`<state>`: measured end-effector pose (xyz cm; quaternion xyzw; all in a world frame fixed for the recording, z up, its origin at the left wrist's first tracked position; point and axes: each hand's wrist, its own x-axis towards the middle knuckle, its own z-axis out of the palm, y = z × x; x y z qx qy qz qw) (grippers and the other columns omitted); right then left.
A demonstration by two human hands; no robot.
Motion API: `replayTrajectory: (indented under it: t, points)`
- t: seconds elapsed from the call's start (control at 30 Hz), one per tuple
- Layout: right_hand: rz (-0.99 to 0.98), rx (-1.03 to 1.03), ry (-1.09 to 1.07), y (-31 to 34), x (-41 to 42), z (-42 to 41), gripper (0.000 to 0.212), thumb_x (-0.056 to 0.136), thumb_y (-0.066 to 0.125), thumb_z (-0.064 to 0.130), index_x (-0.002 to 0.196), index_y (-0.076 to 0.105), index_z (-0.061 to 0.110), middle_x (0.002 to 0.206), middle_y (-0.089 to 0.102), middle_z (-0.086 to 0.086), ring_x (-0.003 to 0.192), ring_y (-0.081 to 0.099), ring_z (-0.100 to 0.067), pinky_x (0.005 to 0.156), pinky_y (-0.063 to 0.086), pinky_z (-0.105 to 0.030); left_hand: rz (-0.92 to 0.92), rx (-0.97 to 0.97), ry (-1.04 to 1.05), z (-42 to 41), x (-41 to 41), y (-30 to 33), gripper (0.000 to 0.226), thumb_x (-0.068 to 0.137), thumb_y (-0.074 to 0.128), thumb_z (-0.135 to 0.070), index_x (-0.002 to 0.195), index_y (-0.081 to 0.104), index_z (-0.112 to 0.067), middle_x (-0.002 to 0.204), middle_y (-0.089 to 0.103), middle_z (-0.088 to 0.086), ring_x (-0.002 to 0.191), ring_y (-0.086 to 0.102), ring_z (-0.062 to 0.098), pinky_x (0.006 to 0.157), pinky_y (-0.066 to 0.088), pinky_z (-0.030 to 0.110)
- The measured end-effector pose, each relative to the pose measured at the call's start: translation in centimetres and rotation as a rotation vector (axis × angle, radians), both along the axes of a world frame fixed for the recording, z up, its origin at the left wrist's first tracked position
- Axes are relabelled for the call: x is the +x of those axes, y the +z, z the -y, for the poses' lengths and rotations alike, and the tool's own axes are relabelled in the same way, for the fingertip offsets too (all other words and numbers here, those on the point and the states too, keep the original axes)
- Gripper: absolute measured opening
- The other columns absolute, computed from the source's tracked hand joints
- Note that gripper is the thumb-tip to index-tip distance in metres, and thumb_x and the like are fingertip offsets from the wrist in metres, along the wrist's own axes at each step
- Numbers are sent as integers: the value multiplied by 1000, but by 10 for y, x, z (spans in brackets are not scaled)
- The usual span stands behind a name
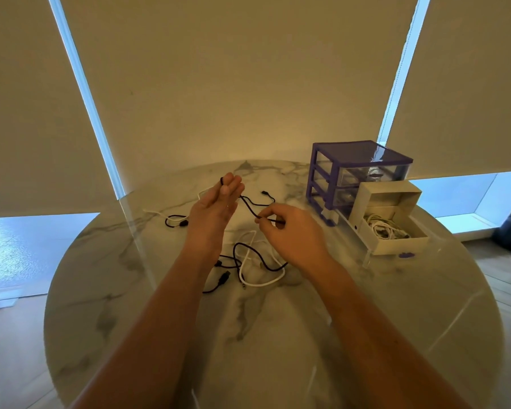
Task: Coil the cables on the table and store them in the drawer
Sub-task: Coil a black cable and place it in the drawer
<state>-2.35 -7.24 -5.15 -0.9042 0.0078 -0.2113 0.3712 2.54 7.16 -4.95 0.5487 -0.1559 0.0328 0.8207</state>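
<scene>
My left hand (214, 203) is raised over the table with its fingers straight. A thin black cable (250, 205) loops over the fingertips, and the thumb presses it against them. From there the cable runs right to my right hand (289, 231), which pinches it between thumb and fingers. The rest of it trails down to the table in loose bends (248, 255). A white cable (260, 280) lies tangled with it in front of my hands. The white drawer (396, 246) stands pulled out of the purple drawer unit (360, 160) at the right, with coiled white cables (385, 228) inside.
Left of my left hand, another black cable (174, 221) and a white cable (155, 213) lie on the round marble table (278, 335). A black plug end (264, 192) rests behind my hands. Closed blinds hang behind the table.
</scene>
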Motion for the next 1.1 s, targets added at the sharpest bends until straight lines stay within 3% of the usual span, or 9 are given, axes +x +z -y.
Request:
replayTrajectory:
  t: [0.13,0.23,0.33,0.4,0.53,0.67,0.77,0.9,1.1]
  points:
    - [1,69,130,-2,2,-3,25,95,47,29,102,69,39,112,64,12,95,56,-6,84,49,-32,164,324,108,3,-2,-6,28,101,46,-28,124,60,-19,117,68,-12,117,57,-1,103,40,23]
    - [43,22,93,-2,3,-3,22,98,44,32,107,64,32,112,58,7,98,54,-9,83,47,-32,258,556,147,5,0,-16,23,101,45,-27,115,64,-25,112,67,-15,114,57,1,101,40,20]
    - [104,-10,61,0,1,-3,21,100,44,31,108,60,20,111,54,5,96,54,-11,80,46,-31,332,730,185,7,-2,-20,26,102,44,-25,115,65,-18,104,64,-17,102,57,1,85,36,2]
    - [148,-17,60,0,2,-3,20,100,44,29,108,59,19,111,55,4,94,54,-11,79,48,-33,362,762,182,8,-3,-18,22,102,43,-21,107,65,-20,95,62,-20,93,56,0,81,37,5]
    - [205,-33,14,0,5,2,19,99,47,29,109,61,20,108,55,4,88,55,-11,77,48,-32,312,716,126,11,-5,-16,30,103,38,-15,82,58,-24,79,58,-9,83,54,10,80,40,21]
    - [112,284,84,-4,6,-3,19,96,54,20,115,59,20,113,55,2,97,56,-9,84,47,-18,78,498,109,17,-9,-8,32,102,33,-15,73,47,-13,73,47,1,82,51,19,83,43,27]
    - [-84,442,215,-2,2,-3,28,91,62,11,119,59,16,89,53,2,73,51,-2,63,40,-4,-35,434,128,14,-7,-7,25,101,35,-18,81,47,-8,75,46,3,82,53,17,87,45,30]
    - [-360,450,361,0,-3,-1,24,85,70,16,109,65,13,82,63,-1,60,55,-4,54,44,-16,-72,402,171,6,-4,-9,27,103,35,-23,81,49,-13,78,50,1,79,54,10,87,44,30]
    - [-480,597,435,1,-8,-4,31,82,73,26,104,69,3,93,72,-12,58,58,-17,52,47,-23,-39,307,245,1,-2,-7,29,105,32,-27,81,46,-19,80,46,-4,78,54,4,77,44,22]
